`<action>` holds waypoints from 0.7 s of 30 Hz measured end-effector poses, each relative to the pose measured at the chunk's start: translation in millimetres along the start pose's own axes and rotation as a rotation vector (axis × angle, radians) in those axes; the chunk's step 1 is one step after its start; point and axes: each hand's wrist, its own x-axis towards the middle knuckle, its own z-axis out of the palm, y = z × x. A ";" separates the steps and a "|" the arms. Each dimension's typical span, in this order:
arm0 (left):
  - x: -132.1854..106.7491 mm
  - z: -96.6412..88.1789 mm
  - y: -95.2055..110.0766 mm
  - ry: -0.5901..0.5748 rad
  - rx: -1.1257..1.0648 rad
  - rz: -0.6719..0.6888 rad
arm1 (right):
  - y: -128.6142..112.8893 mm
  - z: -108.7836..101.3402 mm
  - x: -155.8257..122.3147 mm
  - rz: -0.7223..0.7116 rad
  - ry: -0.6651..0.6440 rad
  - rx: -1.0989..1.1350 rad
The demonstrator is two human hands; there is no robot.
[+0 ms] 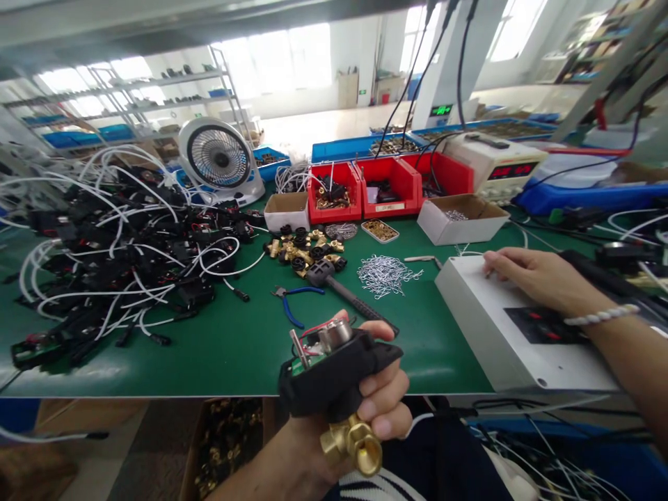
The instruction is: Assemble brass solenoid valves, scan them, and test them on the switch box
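Note:
My left hand (389, 400) is closed around a motorized valve, held in front of the table edge. Its black actuator housing (334, 379) lacks a cover, so a silver motor, red wires and a green circuit board show. Below the housing hangs the brass valve body (355, 442), one threaded opening facing me. My right hand (537, 275) wears a beaded bracelet and rests on top of a white metal box (470, 306) with a black switch panel. Its fingers are loosely bent over the far edge, and I see nothing held in them. Part of its fingers is hidden.
Blue-handled pliers (292, 303), a black hammer (349, 292) and a pile of metal clips (383, 275) lie on the green table. Brass valves (305, 250) sit behind. Cabled black actuators (130, 236) heap up at left. Red bins (389, 188) and a fan (222, 160) stand farther back.

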 end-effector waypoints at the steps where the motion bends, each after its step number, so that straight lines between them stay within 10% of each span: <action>1: 0.3 -0.4 -0.7 -0.005 0.003 -0.009 | 0.6 0.3 0.3 -0.004 0.001 0.000; 21: -0.2 4.0 0.1 0.072 -0.008 -0.046 | 5.5 4.5 1.9 0.006 0.039 0.076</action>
